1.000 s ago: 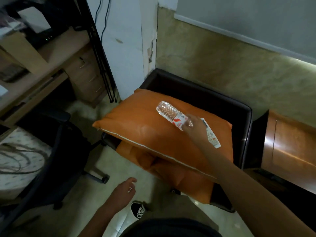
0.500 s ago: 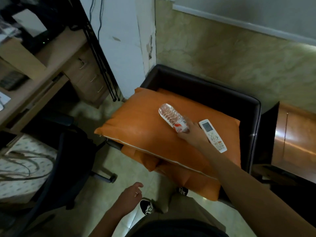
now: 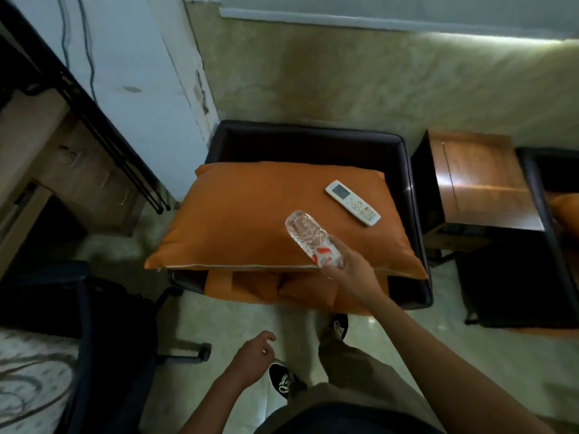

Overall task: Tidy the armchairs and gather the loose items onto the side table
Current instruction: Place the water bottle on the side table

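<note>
I've lifted the bottle off the cushion. My right hand grips one end above the front edge, so the side table comes next. The remote waits near the right edge. My left hand hangs loose, empty.

Ahead of me a mottled beige wall carries a band of light along its top right. A white wall with hanging cables adjoins it. At my left are a wooden desk with drawers and a dark office chair on the pale glossy floor. A dark armchair backs onto the beige wall, with a wooden side table just beside it.
</note>
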`<state>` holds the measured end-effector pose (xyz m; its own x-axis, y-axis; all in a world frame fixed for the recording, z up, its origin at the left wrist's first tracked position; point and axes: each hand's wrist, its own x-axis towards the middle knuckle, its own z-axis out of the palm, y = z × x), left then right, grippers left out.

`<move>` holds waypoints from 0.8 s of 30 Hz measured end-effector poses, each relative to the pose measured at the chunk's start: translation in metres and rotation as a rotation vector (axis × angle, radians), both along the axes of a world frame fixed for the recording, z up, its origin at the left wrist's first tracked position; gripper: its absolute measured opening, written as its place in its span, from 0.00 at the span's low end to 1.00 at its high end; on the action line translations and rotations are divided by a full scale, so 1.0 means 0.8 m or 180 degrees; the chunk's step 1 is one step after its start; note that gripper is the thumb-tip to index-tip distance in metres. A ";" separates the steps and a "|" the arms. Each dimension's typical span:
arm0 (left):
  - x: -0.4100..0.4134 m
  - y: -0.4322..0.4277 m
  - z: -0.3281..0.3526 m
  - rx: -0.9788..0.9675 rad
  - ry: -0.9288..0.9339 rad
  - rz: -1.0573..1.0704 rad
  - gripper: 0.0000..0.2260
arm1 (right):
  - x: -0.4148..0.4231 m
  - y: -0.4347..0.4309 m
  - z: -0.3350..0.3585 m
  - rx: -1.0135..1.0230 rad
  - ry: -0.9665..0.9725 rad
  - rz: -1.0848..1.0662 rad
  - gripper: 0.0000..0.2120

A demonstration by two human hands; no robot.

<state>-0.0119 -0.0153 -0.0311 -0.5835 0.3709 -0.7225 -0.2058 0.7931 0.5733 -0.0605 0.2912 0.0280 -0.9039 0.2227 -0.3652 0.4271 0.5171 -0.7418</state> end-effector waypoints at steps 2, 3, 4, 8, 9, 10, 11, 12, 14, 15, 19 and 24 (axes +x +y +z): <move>0.000 0.006 0.000 -0.0044 0.0003 -0.0145 0.11 | 0.043 0.005 0.002 -0.0222 0.0015 -0.0189 0.36; 0.001 0.010 0.000 -0.0067 0.0013 -0.0231 0.10 | 0.064 0.008 0.004 -0.0303 0.0016 -0.0229 0.35; 0.003 0.014 0.001 -0.0080 0.0023 -0.0315 0.10 | 0.085 0.010 0.006 -0.0365 -0.0003 -0.0231 0.35; 0.017 0.028 -0.001 -0.0131 0.0059 -0.0579 0.10 | 0.166 0.027 -0.002 -0.0410 -0.0342 -0.0383 0.35; 0.021 0.032 -0.003 -0.0144 0.0061 -0.0643 0.10 | 0.185 0.032 -0.007 -0.0334 -0.0485 -0.0441 0.35; 0.025 0.037 -0.004 -0.0157 0.0053 -0.0714 0.11 | 0.203 0.038 -0.013 -0.0222 -0.0624 -0.0481 0.36; 0.030 0.044 -0.004 -0.0172 0.0036 -0.0779 0.11 | 0.221 0.044 -0.017 -0.0124 -0.0750 -0.0530 0.36; 0.035 0.050 -0.005 -0.0182 0.0023 -0.0829 0.11 | 0.238 0.051 -0.020 -0.0077 -0.0857 -0.0582 0.35; 0.044 0.065 -0.007 -0.0220 0.0010 -0.0941 0.11 | 0.270 0.066 -0.027 -0.0067 -0.1015 -0.0695 0.35; 0.049 0.075 -0.009 -0.0231 0.0011 -0.1015 0.11 | 0.286 0.076 -0.030 -0.0068 -0.1095 -0.0752 0.36; 0.067 0.130 -0.011 -0.0299 0.0043 -0.1282 0.11 | 0.345 0.122 -0.041 -0.0038 -0.1310 -0.1038 0.36; 0.097 0.235 -0.006 -0.0360 0.0180 -0.1486 0.12 | 0.421 0.198 -0.053 -0.0086 -0.1365 -0.1343 0.37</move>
